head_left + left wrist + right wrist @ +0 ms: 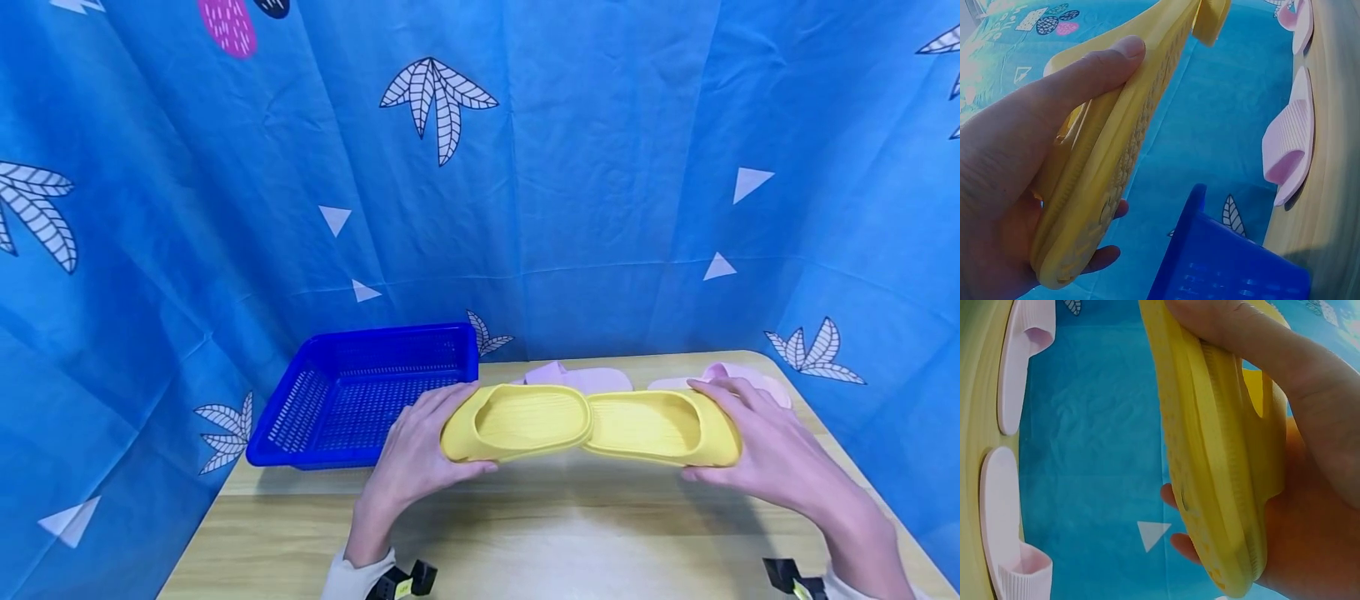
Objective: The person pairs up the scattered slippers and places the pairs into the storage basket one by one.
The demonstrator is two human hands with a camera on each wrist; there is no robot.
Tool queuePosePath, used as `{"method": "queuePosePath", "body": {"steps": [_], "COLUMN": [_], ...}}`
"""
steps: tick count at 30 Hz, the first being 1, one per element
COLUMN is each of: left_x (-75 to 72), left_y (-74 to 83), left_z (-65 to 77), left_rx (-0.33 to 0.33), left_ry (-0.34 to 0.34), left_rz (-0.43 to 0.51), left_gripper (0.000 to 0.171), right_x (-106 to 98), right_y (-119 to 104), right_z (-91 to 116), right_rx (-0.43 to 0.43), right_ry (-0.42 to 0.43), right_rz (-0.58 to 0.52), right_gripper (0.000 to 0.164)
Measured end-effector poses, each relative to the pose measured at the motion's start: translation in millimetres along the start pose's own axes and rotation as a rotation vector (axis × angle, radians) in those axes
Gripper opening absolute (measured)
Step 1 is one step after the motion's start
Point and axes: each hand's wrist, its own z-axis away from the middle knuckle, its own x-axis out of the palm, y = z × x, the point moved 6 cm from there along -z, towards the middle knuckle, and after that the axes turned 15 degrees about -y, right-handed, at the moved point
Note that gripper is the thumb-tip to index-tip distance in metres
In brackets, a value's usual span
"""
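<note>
My left hand [422, 446] grips a yellow slipper [534, 415] at its toe end, with the thumb along the near side. A matching yellow slipper [641, 421] is held the same way by my right hand [776, 450]. Both are raised above the table, toes pointing outward, and their heel ends overlap in the middle. In the left wrist view the thumb presses the side of the slipper [1116, 150], and two fingertips show beyond the patterned sole. The right wrist view shows my right thumb and fingers around the other slipper [1216, 450].
Two pale pink slippers [607, 380] [757, 382] lie at the back of the wooden table [300, 533], partly hidden behind the yellow pair. A blue perforated basket [315, 457] stands at the back left, beside my left hand. Blue patterned cloth [600, 167] hangs around the table.
</note>
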Motion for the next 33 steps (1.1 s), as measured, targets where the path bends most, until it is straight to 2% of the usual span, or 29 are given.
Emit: {"method": "queuePosePath", "body": {"steps": [9,18,33], "left_x": [2.8,4.5,6.4], "left_y": [1.8,4.2,7.6], "left_z": [0.0,0.0,-4.2], "left_rx": [-0.008,-0.015,0.005], "left_ry": [-0.011,-0.018,-0.011], "left_rz": [-0.001,-0.011,-0.053], "left_gripper": [0.1,0.098,0.098], "right_x": [1.5,3.3,3.9], "right_y": [-6.3,-13.2,-17.4], "right_z": [-5.2,-8.4,-10.6], "right_rx": [0.02,-0.026,-0.04], "right_ry": [-0.015,0.011,0.036], "right_rz": [0.016,0.028,0.056], "right_gripper": [0.108,0.104,0.103]}}
